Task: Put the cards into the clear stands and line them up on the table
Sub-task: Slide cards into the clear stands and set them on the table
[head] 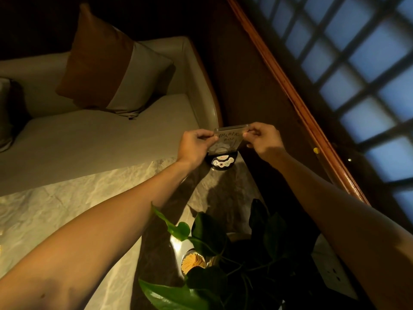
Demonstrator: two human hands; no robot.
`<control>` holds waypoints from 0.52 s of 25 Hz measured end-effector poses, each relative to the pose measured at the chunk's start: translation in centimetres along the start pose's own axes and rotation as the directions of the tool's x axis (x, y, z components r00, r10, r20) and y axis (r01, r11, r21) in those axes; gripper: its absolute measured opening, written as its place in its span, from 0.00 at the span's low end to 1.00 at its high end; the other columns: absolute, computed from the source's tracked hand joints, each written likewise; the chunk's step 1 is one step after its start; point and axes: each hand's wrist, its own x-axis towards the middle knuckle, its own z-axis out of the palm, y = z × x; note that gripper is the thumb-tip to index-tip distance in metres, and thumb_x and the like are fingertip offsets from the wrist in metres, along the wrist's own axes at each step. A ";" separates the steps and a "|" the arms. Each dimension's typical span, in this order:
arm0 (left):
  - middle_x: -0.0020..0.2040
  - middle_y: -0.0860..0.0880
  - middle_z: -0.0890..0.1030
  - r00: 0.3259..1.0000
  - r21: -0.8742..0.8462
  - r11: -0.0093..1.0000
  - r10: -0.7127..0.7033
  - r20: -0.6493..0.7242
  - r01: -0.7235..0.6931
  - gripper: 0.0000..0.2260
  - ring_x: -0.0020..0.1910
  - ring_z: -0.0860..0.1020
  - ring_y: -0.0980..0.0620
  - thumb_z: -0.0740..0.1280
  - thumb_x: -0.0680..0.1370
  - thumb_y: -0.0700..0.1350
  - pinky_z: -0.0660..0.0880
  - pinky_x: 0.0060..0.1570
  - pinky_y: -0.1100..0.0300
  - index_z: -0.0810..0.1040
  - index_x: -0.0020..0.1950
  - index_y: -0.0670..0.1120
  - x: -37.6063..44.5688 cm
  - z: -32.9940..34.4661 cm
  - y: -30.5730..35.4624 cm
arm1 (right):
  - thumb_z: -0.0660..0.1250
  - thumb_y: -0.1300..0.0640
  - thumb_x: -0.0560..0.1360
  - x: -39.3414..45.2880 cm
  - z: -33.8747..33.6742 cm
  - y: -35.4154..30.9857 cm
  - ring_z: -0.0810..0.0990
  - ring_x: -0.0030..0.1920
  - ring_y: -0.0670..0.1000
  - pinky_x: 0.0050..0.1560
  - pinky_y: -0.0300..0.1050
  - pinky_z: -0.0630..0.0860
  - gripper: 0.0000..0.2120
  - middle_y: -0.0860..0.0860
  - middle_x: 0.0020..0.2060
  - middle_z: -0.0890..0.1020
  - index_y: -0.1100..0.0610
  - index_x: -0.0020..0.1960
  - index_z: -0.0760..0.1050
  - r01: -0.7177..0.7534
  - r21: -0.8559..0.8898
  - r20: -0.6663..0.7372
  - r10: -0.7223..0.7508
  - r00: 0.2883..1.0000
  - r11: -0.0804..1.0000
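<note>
I see the clear acrylic stand with a handwritten card [229, 136] held above the marbled bench [67, 209], my 2 hands pinching it, left [196, 145] and right [261, 137]. A black round button device [221, 162] sits beneath; leafy green plant [214, 253] crowds the foreground.

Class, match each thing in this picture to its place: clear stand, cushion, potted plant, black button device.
1 clear stand
2 cushion
3 potted plant
4 black button device

A on the sofa
B held between both hands
C nearest the camera, between the forearms
D on the table, just below the stand

Pairs: 1-B, 2-A, 3-C, 4-D
</note>
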 end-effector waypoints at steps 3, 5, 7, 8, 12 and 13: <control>0.47 0.46 0.85 1.000 0.013 1.000 0.005 0.010 -0.005 0.09 0.46 0.81 0.52 0.75 0.75 0.41 0.80 0.52 0.57 0.85 0.55 0.40 0.4 0.0 0.0 | 0.66 0.61 0.81 0.2 0.0 0.2 0.82 0.50 0.49 0.53 0.52 0.84 0.06 0.45 0.47 0.82 0.52 0.53 0.80 -0.011 -0.004 -0.005 0.011 1.000 1.000; 0.49 0.45 0.85 1.000 0.032 0.999 0.014 0.009 -0.015 0.10 0.48 0.81 0.52 0.74 0.76 0.40 0.80 0.55 0.56 0.84 0.55 0.39 0.5 0.1 0.1 | 0.66 0.60 0.81 0.3 0.1 0.4 0.82 0.51 0.49 0.54 0.53 0.83 0.06 0.45 0.47 0.82 0.52 0.53 0.80 -0.018 0.002 -0.010 0.018 1.000 1.000; 0.49 0.45 0.85 1.000 0.045 0.999 0.024 0.007 -0.024 0.09 0.48 0.81 0.53 0.74 0.76 0.40 0.80 0.54 0.56 0.84 0.55 0.39 0.4 0.0 0.0 | 0.66 0.60 0.81 0.3 0.1 0.5 0.82 0.51 0.49 0.54 0.54 0.83 0.06 0.45 0.47 0.82 0.51 0.53 0.80 -0.023 0.005 -0.011 0.023 1.000 1.000; 0.50 0.44 0.85 0.999 0.055 0.998 0.030 0.012 -0.030 0.10 0.48 0.81 0.53 0.74 0.76 0.40 0.80 0.54 0.57 0.84 0.56 0.39 0.4 0.0 0.0 | 0.66 0.60 0.81 0.3 0.2 0.5 0.83 0.51 0.50 0.54 0.54 0.83 0.07 0.45 0.47 0.82 0.52 0.54 0.80 -0.025 0.004 -0.009 0.025 1.000 1.000; 0.52 0.46 0.84 1.000 0.097 0.995 0.009 0.026 -0.012 0.12 0.50 0.80 0.54 0.74 0.76 0.42 0.78 0.53 0.63 0.84 0.58 0.40 0.3 -0.4 0.2 | 0.66 0.60 0.80 -0.5 0.2 -0.1 0.81 0.54 0.47 0.57 0.45 0.81 0.12 0.46 0.51 0.83 0.54 0.63 0.78 -0.037 -0.019 0.006 0.038 0.999 0.999; 0.52 0.47 0.84 1.000 0.099 0.995 0.010 0.030 -0.013 0.13 0.51 0.80 0.54 0.74 0.76 0.43 0.76 0.51 0.66 0.83 0.59 0.40 0.1 -0.7 0.5 | 0.66 0.60 0.80 -0.9 0.1 -0.4 0.81 0.56 0.47 0.56 0.41 0.79 0.14 0.47 0.54 0.83 0.54 0.66 0.76 -0.041 -0.013 0.005 0.041 0.999 0.999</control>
